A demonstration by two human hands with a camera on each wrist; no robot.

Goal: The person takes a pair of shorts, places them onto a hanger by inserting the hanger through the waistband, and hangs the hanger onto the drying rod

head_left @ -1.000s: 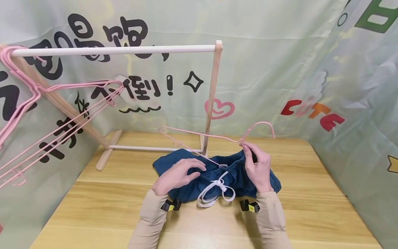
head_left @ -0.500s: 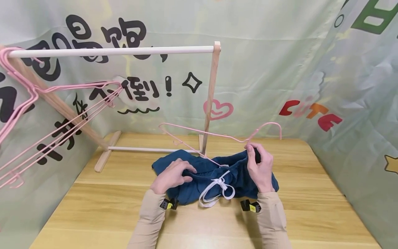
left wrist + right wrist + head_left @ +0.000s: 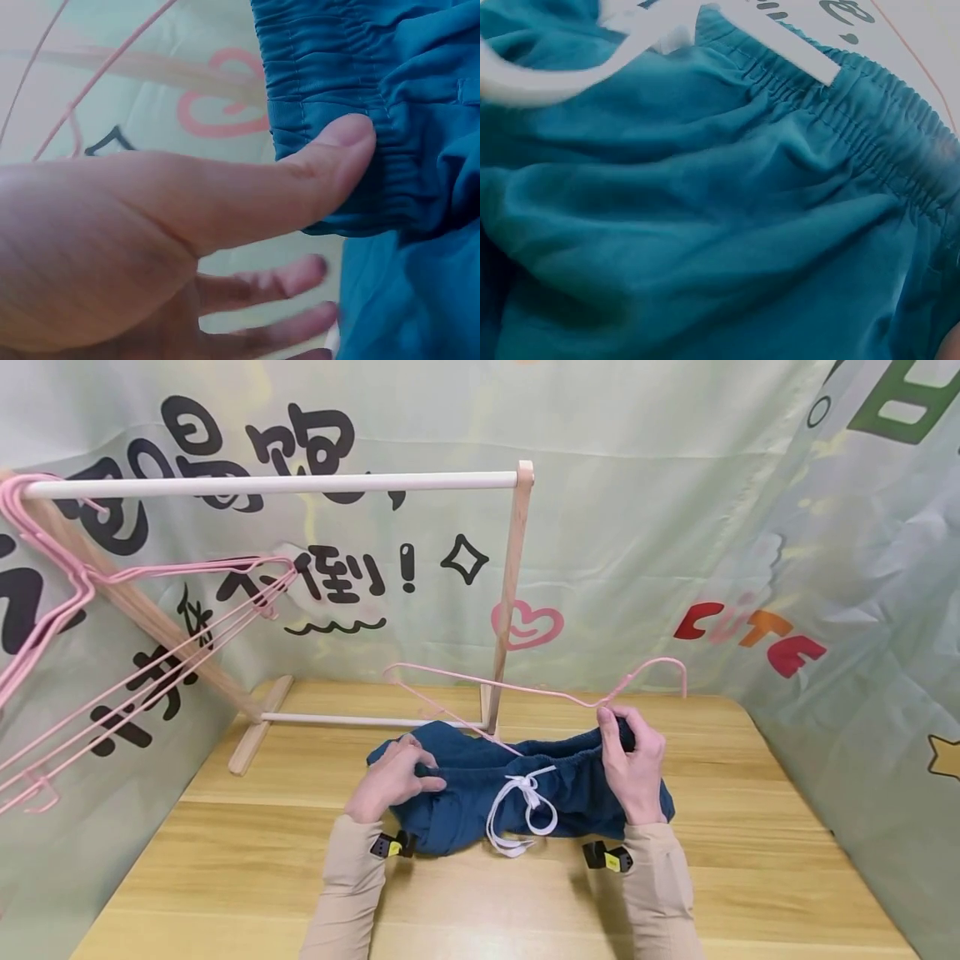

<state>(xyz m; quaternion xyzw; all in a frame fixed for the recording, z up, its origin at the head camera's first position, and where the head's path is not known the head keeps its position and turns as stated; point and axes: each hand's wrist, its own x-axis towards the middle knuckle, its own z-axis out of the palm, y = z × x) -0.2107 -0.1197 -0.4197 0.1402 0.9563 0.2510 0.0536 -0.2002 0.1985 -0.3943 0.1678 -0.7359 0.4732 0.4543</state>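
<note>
Left hand (image 3: 393, 778): nine o'clock on the waistband (image 3: 480, 776), thumb laid against it, other fingers straight
Right hand (image 3: 633, 764): two o'clock, pinching the neck of the pink hanger (image 3: 536, 690)
Blue garment (image 3: 450, 828): on the table (image 3: 480, 902), between both hands
Elastic opening: could sag closed, since the left thumb's hold looks light
Hanger arm, toward ten o'clock: might snag cloth if the neck twists
</note>
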